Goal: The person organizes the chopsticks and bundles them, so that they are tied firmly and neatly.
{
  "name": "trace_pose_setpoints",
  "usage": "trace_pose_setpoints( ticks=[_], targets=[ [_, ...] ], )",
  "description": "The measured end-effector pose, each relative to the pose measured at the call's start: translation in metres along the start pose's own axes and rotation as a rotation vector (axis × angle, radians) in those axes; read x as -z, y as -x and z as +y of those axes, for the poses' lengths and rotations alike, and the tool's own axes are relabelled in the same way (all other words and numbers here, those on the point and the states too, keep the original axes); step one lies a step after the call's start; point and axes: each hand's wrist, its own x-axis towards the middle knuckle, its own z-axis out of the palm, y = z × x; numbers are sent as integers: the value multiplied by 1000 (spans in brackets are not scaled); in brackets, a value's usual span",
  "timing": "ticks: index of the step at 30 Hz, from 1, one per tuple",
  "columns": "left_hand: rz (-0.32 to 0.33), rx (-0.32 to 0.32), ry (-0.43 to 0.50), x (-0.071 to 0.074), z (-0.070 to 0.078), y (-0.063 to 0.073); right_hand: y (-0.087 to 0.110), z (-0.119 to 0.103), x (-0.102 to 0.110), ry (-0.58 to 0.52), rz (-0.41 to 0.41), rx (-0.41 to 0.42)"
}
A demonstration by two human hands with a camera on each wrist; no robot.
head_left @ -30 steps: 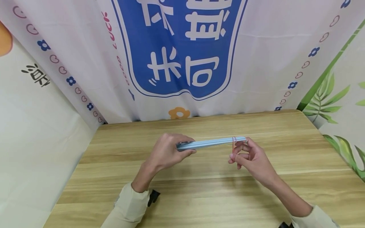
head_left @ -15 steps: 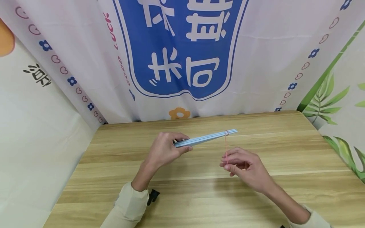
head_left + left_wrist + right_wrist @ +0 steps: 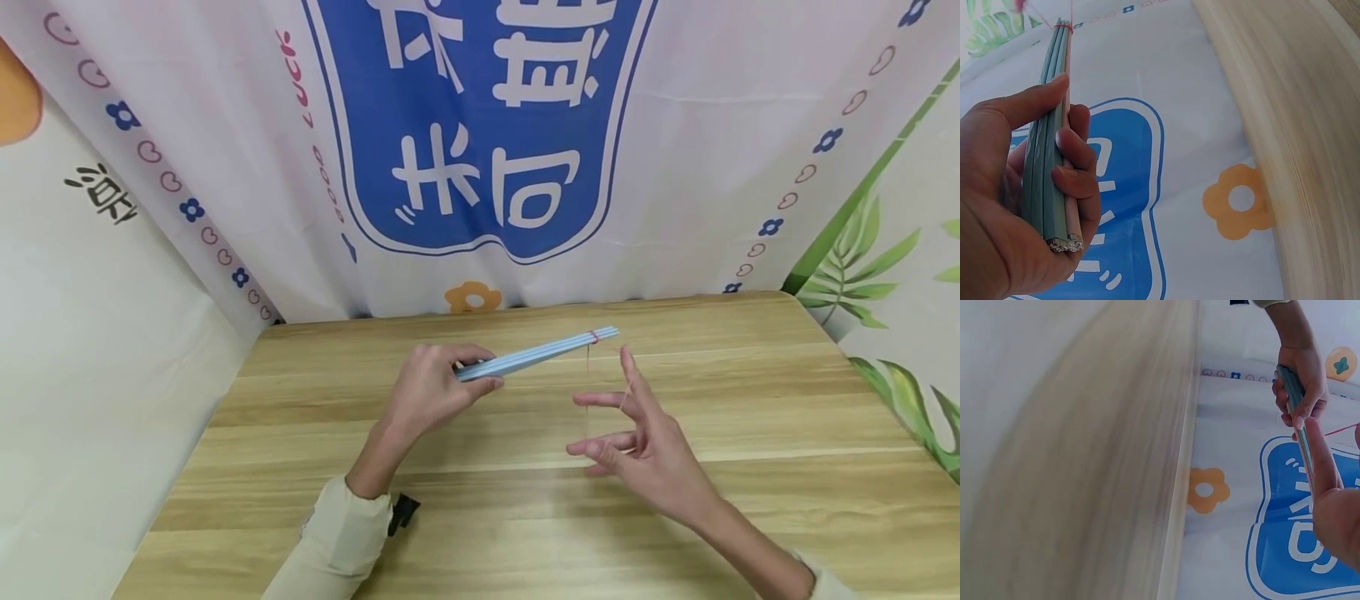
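Note:
My left hand (image 3: pixel 429 387) grips a bundle of light blue chopsticks (image 3: pixel 540 355) by the thick end, holding it tilted up to the right above the table. One pinkish side of the bundle (image 3: pixel 1070 209) and its patterned butt ends show in the left wrist view. Round the thin end sits a thin red rubber band (image 3: pixel 595 337). Below and right of that end is my right hand (image 3: pixel 652 450), fingers spread, index pointing up, with a fine strand across the fingers. In the right wrist view a red strand (image 3: pixel 1341 430) runs beside the raised finger (image 3: pixel 1322 456).
A wood-grain table (image 3: pixel 480 517) lies under both hands. Behind it hangs a white printed curtain (image 3: pixel 675 167) with a blue panel, meeting the table's back edge. Pale printed cloth (image 3: pixel 97 350) is at the left, leaf-patterned cloth (image 3: pixel 900 275) at the right. A black piece (image 3: pixel 403 514) sits by the left cuff.
The thin end of the bundle has swung up and slightly left. My right hand has come away from it, moved lower, and gone from pinching the band to spreading its fingers.

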Motion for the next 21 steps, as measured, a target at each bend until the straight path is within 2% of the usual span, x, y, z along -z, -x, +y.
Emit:
trace_pose_setpoints(
  ticks=[4, 8, 13, 18, 21],
  targets=[
    [25, -43, -17, -2, 2, -1, 0, -6, 2, -209, 41, -169],
    [42, -88, -16, -3, 4, -1, -2, -6, 6, -337, 81, -236],
    [58, -159, -6, -4, 5, -1, -5, -2, 12, -518, 141, -251],
    [71, -254, -2, -5, 1, -1, -7, 1, 17, -645, 197, -238],
    [67, -285, 4, -6, 0, -1, -7, 2, 19, -715, 215, -227]
  ],
)
